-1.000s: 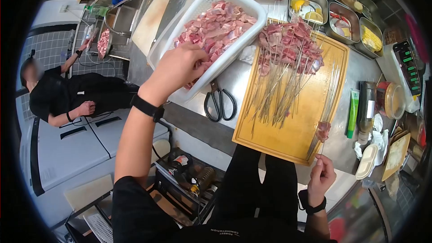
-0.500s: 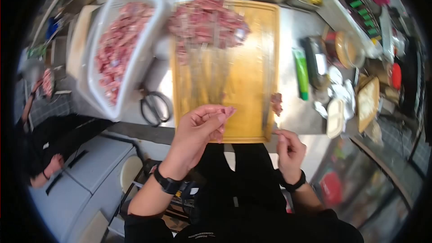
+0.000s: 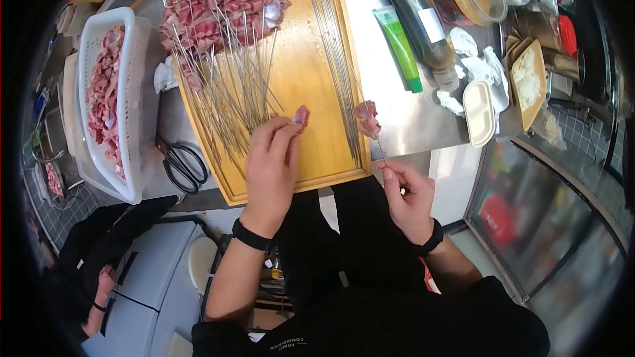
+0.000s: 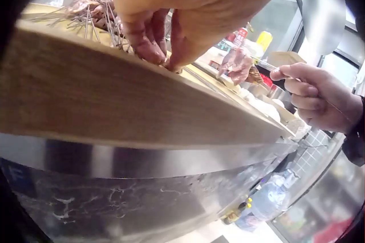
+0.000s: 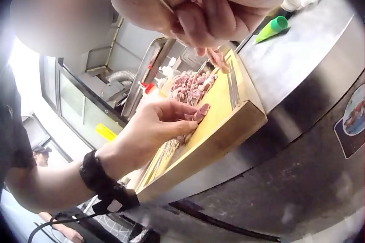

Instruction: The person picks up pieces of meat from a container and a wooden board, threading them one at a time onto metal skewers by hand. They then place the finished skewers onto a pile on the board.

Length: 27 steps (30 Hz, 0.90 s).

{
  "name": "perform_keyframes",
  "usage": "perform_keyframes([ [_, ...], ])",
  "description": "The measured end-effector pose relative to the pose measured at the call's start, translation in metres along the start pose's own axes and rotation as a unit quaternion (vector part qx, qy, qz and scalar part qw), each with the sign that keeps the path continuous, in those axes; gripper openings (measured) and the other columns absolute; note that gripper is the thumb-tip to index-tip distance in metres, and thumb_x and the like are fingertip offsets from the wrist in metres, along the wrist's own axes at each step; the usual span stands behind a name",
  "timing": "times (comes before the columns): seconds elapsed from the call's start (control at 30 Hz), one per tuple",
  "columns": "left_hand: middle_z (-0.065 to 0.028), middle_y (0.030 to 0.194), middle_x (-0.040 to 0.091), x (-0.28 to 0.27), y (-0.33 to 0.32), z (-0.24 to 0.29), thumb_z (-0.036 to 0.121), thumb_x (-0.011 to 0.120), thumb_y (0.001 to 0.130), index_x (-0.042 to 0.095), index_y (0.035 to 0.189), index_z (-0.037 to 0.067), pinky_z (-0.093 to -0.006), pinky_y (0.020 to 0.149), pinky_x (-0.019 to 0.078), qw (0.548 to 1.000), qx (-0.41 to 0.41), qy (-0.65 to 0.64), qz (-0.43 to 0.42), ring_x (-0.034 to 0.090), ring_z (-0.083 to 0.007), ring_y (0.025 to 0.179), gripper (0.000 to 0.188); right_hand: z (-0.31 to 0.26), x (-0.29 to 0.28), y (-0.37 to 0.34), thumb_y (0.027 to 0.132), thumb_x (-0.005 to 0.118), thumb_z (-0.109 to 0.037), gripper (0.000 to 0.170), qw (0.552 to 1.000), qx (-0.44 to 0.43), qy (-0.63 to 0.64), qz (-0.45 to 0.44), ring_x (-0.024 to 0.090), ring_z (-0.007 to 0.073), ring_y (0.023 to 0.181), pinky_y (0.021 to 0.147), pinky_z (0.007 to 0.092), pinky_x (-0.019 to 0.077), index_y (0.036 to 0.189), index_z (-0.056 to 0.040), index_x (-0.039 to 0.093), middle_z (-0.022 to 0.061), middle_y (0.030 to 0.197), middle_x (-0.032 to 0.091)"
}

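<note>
My left hand (image 3: pixel 270 168) pinches a small piece of raw meat (image 3: pixel 301 118) over the front of a wooden cutting board (image 3: pixel 301 73). In my right hand (image 3: pixel 410 198), thumb and fingers pinch the near end of a thin metal skewer (image 3: pixel 381 149). Threaded meat chunks (image 3: pixel 367 119) sit on that skewer, just off the board's right edge. In the right wrist view, the left hand's meat (image 5: pixel 201 112) shows between thumb and fingertips. A heap of skewered meat (image 3: pixel 221 10) covers the board's far left, its bare skewer ends (image 3: pixel 231 92) pointing towards me.
Loose skewers (image 3: pixel 340 66) lie along the board's right side. A white basket (image 3: pixel 130 106) of raw meat stands left, with black-handled scissors (image 3: pixel 185 168) beside it. To the right are a green tube (image 3: pixel 399 49), a dark bottle (image 3: pixel 423 23) and a white tray (image 3: pixel 479 112). Another person (image 3: pixel 99 301) is at far left.
My left hand has come from the meat basket to over the board, bringing a piece of meat. The right hand still holds its skewer near the board's right corner. The head view has swung right.
</note>
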<state>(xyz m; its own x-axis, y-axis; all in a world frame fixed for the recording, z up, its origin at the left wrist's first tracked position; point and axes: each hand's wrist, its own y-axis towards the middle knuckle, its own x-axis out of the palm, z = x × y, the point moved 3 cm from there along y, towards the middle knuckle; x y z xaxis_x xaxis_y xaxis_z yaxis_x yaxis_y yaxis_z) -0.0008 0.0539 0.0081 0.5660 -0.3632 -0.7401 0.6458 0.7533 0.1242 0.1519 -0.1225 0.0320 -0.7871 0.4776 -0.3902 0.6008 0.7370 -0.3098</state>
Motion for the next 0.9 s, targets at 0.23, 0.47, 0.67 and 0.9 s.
perform_keyframes([
  [0.23, -0.0122, 0.097, 0.067, 0.003, -0.007, 0.012, -0.005, 0.072, 0.087, 0.067, 0.112, 0.001, -0.0356, 0.071, 0.0555, 0.982, -0.134, -0.115, -0.062, 0.068, -0.0281, 0.084, 0.026, 0.001, 0.004, -0.001, 0.099, 0.064, -0.002, 0.011, 1.000, -0.013, 0.009, 0.012, 0.047, 0.0031, 0.051, 0.050, 0.0214, 0.0376, 0.107, -0.0013, 0.071, 0.0003, 0.058, 0.054],
  [0.47, -0.0106, 0.103, 0.064, -0.009, 0.014, 0.014, -0.005, 0.071, 0.085, 0.067, 0.115, 0.002, -0.0380, 0.074, 0.0540, 0.997, -0.057, -0.014, -0.053, 0.067, -0.0270, 0.092, 0.031, 0.002, 0.001, -0.003, 0.098, 0.064, -0.002, 0.012, 1.000, -0.019, -0.007, 0.006, 0.047, 0.0035, 0.050, 0.049, 0.0221, 0.0369, 0.107, -0.0008, 0.071, 0.0010, 0.059, 0.056],
  [0.67, -0.0134, 0.106, 0.062, 0.002, 0.019, 0.006, -0.001, 0.077, 0.084, 0.068, 0.110, 0.004, -0.0365, 0.072, 0.0527, 0.997, 0.028, -0.008, -0.074, 0.064, -0.0286, 0.081, 0.029, 0.003, 0.002, -0.004, 0.097, 0.065, -0.001, 0.012, 1.000, -0.009, 0.000, 0.007, 0.045, 0.0036, 0.049, 0.049, 0.0227, 0.0360, 0.107, -0.0005, 0.072, 0.0007, 0.057, 0.054],
  [0.9, -0.0113, 0.097, 0.060, 0.007, 0.014, 0.017, 0.006, 0.078, 0.085, 0.066, 0.100, 0.004, -0.0371, 0.071, 0.0530, 0.991, -0.073, 0.034, -0.105, 0.066, -0.0298, 0.084, 0.020, 0.001, 0.000, 0.000, 0.097, 0.065, -0.001, 0.011, 1.000, -0.017, -0.007, 0.005, 0.044, 0.0040, 0.049, 0.049, 0.0230, 0.0360, 0.106, -0.0009, 0.072, 0.0008, 0.057, 0.053],
])
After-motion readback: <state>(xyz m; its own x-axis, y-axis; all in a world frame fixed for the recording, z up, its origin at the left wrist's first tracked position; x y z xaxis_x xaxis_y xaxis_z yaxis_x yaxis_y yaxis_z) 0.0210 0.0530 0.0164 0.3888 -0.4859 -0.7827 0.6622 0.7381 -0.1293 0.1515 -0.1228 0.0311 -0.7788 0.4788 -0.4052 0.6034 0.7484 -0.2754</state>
